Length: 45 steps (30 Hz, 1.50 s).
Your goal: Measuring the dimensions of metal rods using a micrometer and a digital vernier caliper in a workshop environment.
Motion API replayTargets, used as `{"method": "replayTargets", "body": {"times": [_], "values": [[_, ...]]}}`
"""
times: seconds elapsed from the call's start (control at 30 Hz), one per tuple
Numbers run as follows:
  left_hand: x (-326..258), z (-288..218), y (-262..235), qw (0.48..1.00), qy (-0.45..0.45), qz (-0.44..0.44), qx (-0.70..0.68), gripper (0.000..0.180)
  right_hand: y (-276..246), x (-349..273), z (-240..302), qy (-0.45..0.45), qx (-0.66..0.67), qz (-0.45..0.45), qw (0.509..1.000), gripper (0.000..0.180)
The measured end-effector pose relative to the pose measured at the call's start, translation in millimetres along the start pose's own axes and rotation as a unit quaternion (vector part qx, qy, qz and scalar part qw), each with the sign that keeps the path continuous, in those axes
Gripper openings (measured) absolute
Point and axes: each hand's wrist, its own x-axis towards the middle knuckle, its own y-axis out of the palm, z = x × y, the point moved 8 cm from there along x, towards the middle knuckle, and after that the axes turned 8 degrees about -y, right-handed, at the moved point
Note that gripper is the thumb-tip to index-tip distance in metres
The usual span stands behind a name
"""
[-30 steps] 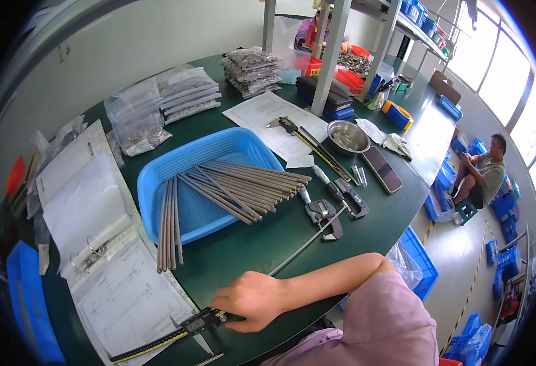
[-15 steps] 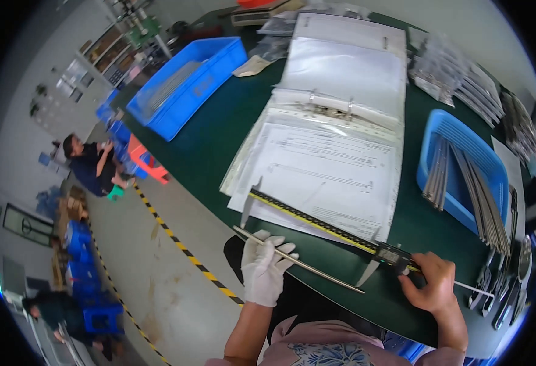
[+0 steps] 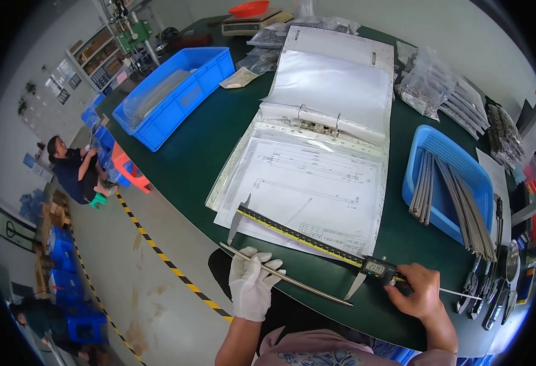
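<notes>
My left hand (image 3: 251,287), in a white glove, is closed around a thin, straight metal rod (image 3: 310,285) near its left end. The rod slants down to the right over the table's front edge. Closed on the display end of a long digital caliper (image 3: 301,236) is my bare right hand (image 3: 418,291). The caliper runs alongside the rod, its jaws spread and reaching toward the rod's two ends; whether both jaws touch it I cannot tell. Beyond the caliper lies an open ring binder (image 3: 316,189) with technical drawings in clear sleeves.
A light blue basket (image 3: 483,177) with metal rods stands at right, near several hand tools (image 3: 496,299). Bagged parts (image 3: 426,85) lie behind it. At back left are a blue crate (image 3: 176,110) and a scale (image 3: 252,25) with a red bowl. Two people sit across the floor.
My view has shifted slightly, so the table and both hands sit a little further left and lower. Both hands keep their holds on the rod and caliper.
</notes>
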Motion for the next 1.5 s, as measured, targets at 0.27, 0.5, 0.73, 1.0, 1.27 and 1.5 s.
{"method": "replayTargets", "body": {"times": [0.27,0.5,0.73,1.0,1.27,1.5], "values": [[-0.4,-2.3,3.2,1.0,0.003,-0.003,0.009,0.015,1.0,0.4,-2.5,0.02,0.018,-0.009,1.0,0.029],[-0.2,-2.8,2.6,1.0,0.007,0.006,0.01,0.017,1.4,-1.3,-1.9,0.015,0.008,0.003,1.0,0.03],[0.9,-2.3,2.2,1.0,0.005,0.01,0.008,0.018,0.8,-1.2,-2.1,0.019,0.01,0.004,1.0,0.03],[2.3,-0.3,-0.1,1.0,-0.004,0.005,-0.003,0.017,1.5,-1.7,-2.8,0.02,0.002,0.005,1.0,0.03],[1.4,-2.1,2.1,1.0,0.0,-0.008,0.017,0.017,0.7,-2.8,-2.2,0.005,-0.006,-0.001,1.0,0.032],[-2.2,-5.0,6.2,0.999,0.007,-0.032,0.023,0.015,1.9,-3.0,0.3,-0.027,-0.019,0.018,0.999,0.033]]}}
